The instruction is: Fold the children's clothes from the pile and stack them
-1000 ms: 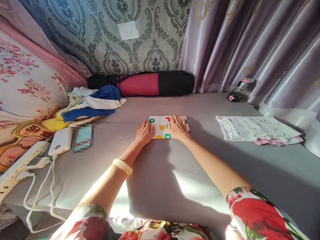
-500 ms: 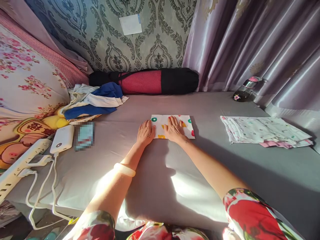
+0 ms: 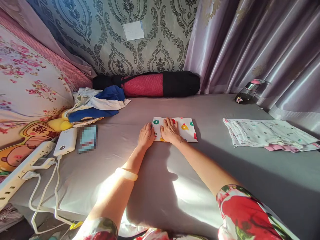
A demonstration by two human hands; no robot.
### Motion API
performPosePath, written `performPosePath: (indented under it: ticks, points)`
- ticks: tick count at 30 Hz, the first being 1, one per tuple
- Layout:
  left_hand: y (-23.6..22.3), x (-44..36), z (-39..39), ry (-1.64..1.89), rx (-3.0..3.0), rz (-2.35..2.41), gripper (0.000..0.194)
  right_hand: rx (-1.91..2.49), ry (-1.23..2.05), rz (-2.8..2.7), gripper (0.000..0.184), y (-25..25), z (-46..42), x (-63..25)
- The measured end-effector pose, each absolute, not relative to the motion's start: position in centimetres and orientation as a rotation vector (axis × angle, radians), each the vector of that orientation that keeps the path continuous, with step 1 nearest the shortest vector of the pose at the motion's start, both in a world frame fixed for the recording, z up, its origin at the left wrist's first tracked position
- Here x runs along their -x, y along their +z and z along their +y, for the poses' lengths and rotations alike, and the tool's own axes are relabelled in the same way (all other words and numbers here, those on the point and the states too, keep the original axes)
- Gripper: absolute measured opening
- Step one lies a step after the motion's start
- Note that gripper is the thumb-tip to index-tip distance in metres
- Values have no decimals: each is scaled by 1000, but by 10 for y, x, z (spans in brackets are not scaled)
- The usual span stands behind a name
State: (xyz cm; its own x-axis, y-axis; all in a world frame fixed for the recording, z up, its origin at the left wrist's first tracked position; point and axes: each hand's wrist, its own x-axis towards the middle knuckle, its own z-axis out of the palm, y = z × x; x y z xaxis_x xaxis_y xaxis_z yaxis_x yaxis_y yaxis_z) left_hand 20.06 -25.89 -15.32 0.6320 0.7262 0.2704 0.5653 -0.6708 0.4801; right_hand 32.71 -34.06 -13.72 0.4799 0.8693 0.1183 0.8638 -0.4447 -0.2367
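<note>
A white folded cloth (image 3: 187, 133) with green, red and yellow prints lies flat on the grey sheet in front of me. My right hand (image 3: 170, 130) rests palm down on its left half, fingers stretched forward. Along the cloth's left edge lies my left hand (image 3: 146, 135), its fingers extended and its inner side touching the edge. Neither hand grips anything. The print beneath my right palm is hidden.
To the right lies a stack of folded white printed cloths (image 3: 267, 132), with a dark bottle (image 3: 246, 93) behind. A black and red roll bag (image 3: 147, 85) lines the wall. Left are crumpled clothes (image 3: 100, 103), a power bank (image 3: 65, 141) and a power strip (image 3: 25, 170) with cables.
My right hand has slid left across the cloth, closer to my left hand, uncovering more of the print on the right. The whole view has shifted slightly.
</note>
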Motion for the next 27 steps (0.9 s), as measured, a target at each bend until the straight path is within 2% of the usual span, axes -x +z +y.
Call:
performPosePath:
  ticks: [13, 27]
  points:
    - [-155, -200, -256, 655, -2430, 1022, 43, 2481, 42, -1471, 59, -139, -340, -327]
    - [-164, -200, -246, 896, -2194, 1013, 47, 2422, 96, -1518, 60, -137, -317, -303]
